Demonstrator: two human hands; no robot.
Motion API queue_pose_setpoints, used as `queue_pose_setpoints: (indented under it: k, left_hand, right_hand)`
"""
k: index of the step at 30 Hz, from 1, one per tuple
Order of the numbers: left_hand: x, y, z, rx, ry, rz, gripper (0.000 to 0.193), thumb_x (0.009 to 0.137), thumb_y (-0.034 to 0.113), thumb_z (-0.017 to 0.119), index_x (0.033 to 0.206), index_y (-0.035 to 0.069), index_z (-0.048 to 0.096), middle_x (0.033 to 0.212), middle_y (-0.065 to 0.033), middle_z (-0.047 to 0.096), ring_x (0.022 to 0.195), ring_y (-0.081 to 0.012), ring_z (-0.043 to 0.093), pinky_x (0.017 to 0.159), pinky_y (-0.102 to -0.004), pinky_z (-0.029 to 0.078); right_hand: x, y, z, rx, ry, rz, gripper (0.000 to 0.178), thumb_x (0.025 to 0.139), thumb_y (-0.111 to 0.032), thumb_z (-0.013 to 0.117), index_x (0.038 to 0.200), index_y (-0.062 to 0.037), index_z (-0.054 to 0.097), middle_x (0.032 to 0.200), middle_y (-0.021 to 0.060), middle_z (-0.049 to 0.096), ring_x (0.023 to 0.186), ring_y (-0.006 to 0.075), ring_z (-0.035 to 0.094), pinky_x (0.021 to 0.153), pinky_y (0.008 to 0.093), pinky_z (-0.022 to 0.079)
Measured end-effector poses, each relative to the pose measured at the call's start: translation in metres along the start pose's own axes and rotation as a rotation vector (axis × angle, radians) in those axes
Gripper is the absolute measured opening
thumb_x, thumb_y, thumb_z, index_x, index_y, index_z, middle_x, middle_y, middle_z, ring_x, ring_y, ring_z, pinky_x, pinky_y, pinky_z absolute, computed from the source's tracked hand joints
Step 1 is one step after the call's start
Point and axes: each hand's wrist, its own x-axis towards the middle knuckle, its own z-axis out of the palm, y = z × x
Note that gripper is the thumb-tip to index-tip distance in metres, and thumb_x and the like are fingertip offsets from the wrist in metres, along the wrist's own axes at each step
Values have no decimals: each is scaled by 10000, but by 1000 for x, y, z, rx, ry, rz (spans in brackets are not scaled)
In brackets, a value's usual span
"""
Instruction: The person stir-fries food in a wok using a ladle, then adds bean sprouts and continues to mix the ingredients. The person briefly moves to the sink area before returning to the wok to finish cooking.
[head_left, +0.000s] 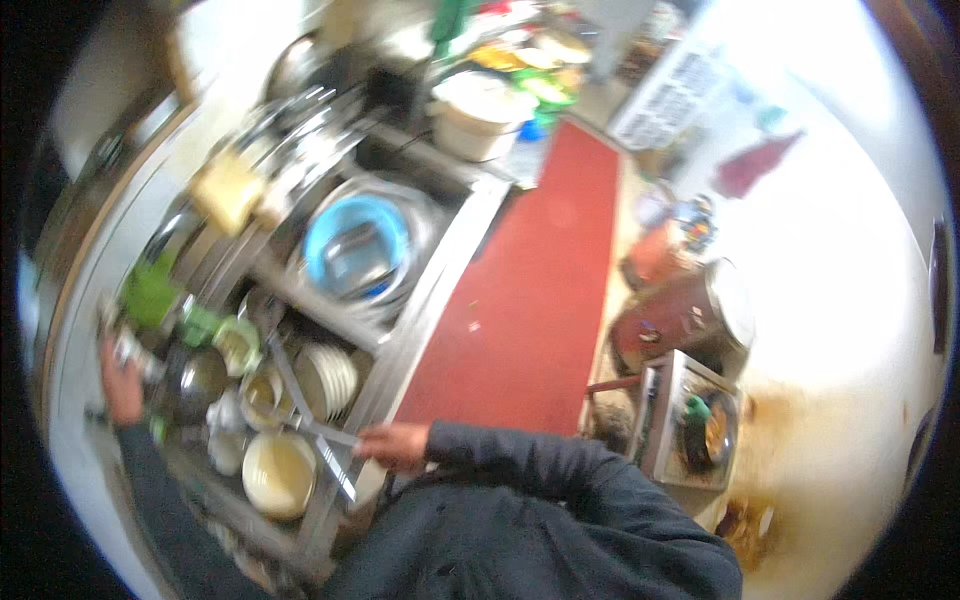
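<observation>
Left hand (122,385): raised at the sink's far-left edge, touching a blurred metal fixture (135,352); grip cannot be told. Right hand (393,444): resting on the steel sink rim (425,300), fingers loosely curled. Between the hands: stacked plates (330,378), bowls (277,472). Beyond: blue basin (355,245).

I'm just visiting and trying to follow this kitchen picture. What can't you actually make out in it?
Head view only:
- Left hand: blurred at the sink's far side; whether it grips the metal thing beside it is unclear.
- Right hand: on the sink edge; fingertips smeared.
- Bowls and stacked plates: contents blurred.
- Blue basin: what lies inside is unclear.
- Far counter clutter: too small and blurred.
- Picture corners: cut off by the dark fisheye rim.
</observation>
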Motion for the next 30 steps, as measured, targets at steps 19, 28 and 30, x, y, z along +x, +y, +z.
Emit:
queue_pose_setpoints:
  k: [19,28,30]
  left_hand:
    - [-14,250,2,-135,228,443,424,1061,285,425,1325,-29,534,1403,-188,484,1315,-340,448,1094,-434,352]
    - [-46,421,46,-264,99,726,416,1064,281,414,1275,-52,545,1359,-215,502,1295,-366,454,1082,-436,352]
    - [-81,468,53,-428,-37,678,434,1067,287,398,1292,-61,529,1353,-221,503,1288,-369,461,1078,-439,361]
  right_hand:
    - [-193,113,-14,526,227,-521,320,1049,-371,463,950,-70,505,678,-33,427,499,82,391,402,257,337]
    - [-317,259,14,756,583,-511,305,1028,-459,464,957,-163,489,630,-61,407,440,48,374,336,238,318]
    - [-358,284,22,782,660,-526,306,1027,-461,463,966,-162,488,628,-61,403,432,38,374,335,235,321]
